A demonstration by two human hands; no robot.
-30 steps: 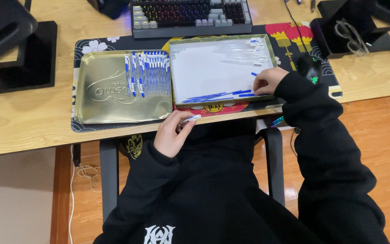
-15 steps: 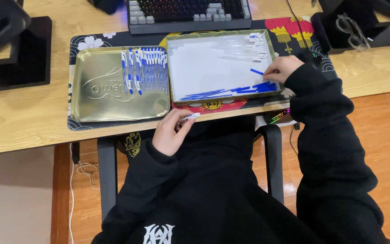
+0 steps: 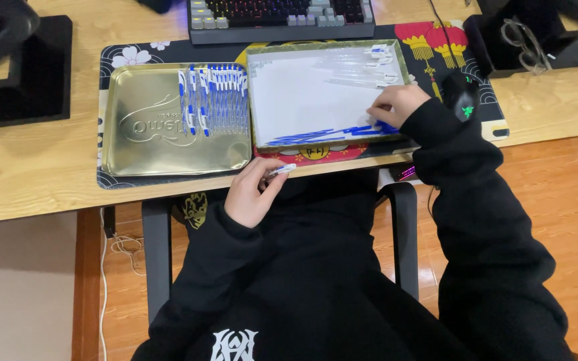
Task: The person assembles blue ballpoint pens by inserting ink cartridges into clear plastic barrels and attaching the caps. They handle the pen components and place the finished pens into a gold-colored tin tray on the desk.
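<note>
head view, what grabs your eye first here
Two shallow metal trays sit side by side on the desk mat: the gold tray on the left holds a neat row of blue-and-white pens, the white-lined tray on the right has loose blue refills along its near edge. The right hand reaches into that tray, while the left hand holds a pen at the desk edge.

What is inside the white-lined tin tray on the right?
The white-lined tin tray holds clear pen barrels at the top and blue refills along the bottom. The right hand covers their right end.
</note>
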